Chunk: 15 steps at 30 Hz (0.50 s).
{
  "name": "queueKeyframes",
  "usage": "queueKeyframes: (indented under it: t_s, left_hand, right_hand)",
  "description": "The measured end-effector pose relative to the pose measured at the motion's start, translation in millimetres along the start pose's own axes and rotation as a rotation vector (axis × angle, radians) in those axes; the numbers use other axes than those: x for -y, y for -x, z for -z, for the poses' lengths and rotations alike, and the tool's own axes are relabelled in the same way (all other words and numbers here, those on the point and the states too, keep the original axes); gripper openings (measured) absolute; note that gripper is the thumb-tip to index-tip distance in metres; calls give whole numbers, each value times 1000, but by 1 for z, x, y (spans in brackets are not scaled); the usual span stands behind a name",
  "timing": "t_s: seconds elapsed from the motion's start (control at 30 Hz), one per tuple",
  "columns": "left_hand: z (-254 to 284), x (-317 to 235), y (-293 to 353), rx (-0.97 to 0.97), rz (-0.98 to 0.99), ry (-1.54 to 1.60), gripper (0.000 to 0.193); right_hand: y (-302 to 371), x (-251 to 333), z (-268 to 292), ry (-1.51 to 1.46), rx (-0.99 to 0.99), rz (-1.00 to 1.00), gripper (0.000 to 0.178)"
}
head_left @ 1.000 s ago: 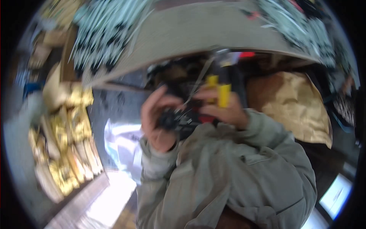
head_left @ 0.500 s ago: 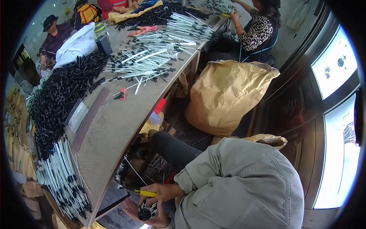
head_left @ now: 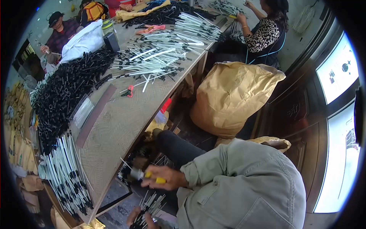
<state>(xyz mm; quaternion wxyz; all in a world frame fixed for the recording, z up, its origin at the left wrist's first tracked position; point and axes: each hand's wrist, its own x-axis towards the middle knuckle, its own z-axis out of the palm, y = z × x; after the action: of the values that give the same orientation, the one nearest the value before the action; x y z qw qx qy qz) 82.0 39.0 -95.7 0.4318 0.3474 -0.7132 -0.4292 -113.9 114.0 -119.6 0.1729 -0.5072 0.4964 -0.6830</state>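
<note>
My right hand is closed around a yellow-handled tool shaped like pliers. Motion blurs its head, and a thin pale strip sticks out beyond it. Lower down, near the bottom edge of the view, my left hand grips a bundle of thin white strips with black parts. The bundle's upper ends fan out, while the fingers and the frame's edge hide its lower part. A gap separates the tool from the bundle. Both hands are beside the table's edge, below the tabletop.
The wooden table carries heaps of white strips, a pile of black pieces, red-handled scissors and a dark flat bar. A large brown paper sack stands right of it. Other people work around the far end.
My right hand has lifted away from the bundle with the tool. My left hand has dropped lower, and the bundle has turned so its strips show lengthwise. The whole view has shifted slightly.
</note>
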Motion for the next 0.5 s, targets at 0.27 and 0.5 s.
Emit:
queueKeyframes:
  t_s: [0.27,0.5]
  left_hand:
    - [7,-23,5,134,44,286,39]
    - [0,-13,-3,141,-39,133,65]
  right_hand:
    - [1,-59,8,68,-156,-313,17]
    - [5,-45,-54,-196,397,-271,12]
